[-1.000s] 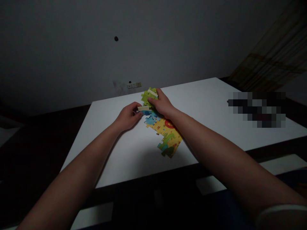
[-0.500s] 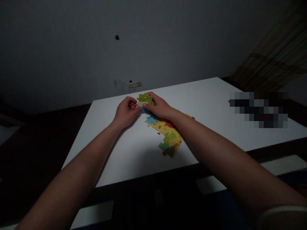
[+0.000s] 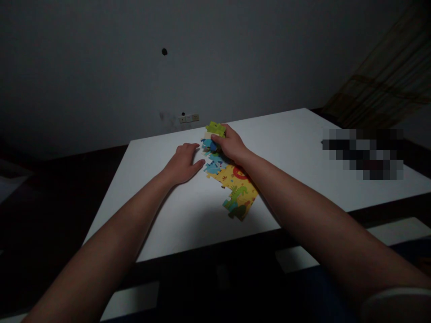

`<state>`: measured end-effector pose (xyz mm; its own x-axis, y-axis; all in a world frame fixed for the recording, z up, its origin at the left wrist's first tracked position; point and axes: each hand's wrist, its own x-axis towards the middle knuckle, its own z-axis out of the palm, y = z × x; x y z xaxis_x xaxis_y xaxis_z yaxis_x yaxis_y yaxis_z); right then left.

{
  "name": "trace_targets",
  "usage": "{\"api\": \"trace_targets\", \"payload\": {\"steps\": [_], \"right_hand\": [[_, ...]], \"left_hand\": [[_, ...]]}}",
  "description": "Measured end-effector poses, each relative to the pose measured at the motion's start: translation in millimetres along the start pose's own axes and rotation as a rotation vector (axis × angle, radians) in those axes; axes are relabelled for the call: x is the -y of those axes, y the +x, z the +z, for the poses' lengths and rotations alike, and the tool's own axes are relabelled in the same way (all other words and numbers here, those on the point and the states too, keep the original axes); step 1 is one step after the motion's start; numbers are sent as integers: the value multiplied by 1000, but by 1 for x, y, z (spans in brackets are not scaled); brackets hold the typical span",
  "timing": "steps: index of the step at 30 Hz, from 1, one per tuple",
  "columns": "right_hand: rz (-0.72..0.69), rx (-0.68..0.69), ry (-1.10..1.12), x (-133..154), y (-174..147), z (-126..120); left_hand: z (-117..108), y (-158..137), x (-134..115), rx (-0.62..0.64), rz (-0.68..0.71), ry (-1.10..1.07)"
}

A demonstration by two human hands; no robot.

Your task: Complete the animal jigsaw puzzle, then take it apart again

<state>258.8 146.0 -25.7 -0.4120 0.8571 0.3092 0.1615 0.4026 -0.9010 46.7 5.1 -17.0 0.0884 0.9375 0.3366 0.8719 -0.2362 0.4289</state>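
Observation:
My right hand grips several jigsaw puzzle pieces, green ones at the top with a pale edge and blue below. They are held above the far end of a partly joined puzzle. That puzzle lies flat, yellow with a red round figure, a green dinosaur and blue parts; my right wrist and forearm hide some of it. Just left of the puzzle is my left hand, low over the table, thumb and fingers apart with nothing between them. Its thumb tip is close to the puzzle's blue left edge.
The white table spreads under both arms. A blurred-out patch covers something at the table's right side. Behind the table is a grey wall with a socket panel. A curtain hangs at the right.
My right hand has moved right and slightly up with the puzzle pieces. My left hand has come away from them and opened, now lower and nearer the joined puzzle.

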Motion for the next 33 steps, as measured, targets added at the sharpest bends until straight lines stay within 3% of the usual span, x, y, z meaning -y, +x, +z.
{"api": "trace_targets", "payload": {"steps": [5,11,27,33], "right_hand": [[-118,144,-152,19,-15,-2],[-291,260,-313,32,-24,-8],[-487,302,-270,31,-20,-7],[-457,294,-256,35,-25,-6]], "left_hand": [[0,0,1,-40,-62,-35],[-1,2,-1,-18,-31,-38],[-4,2,-7,-15,-2,-58],[-3,1,-9,-12,42,-128]]}}
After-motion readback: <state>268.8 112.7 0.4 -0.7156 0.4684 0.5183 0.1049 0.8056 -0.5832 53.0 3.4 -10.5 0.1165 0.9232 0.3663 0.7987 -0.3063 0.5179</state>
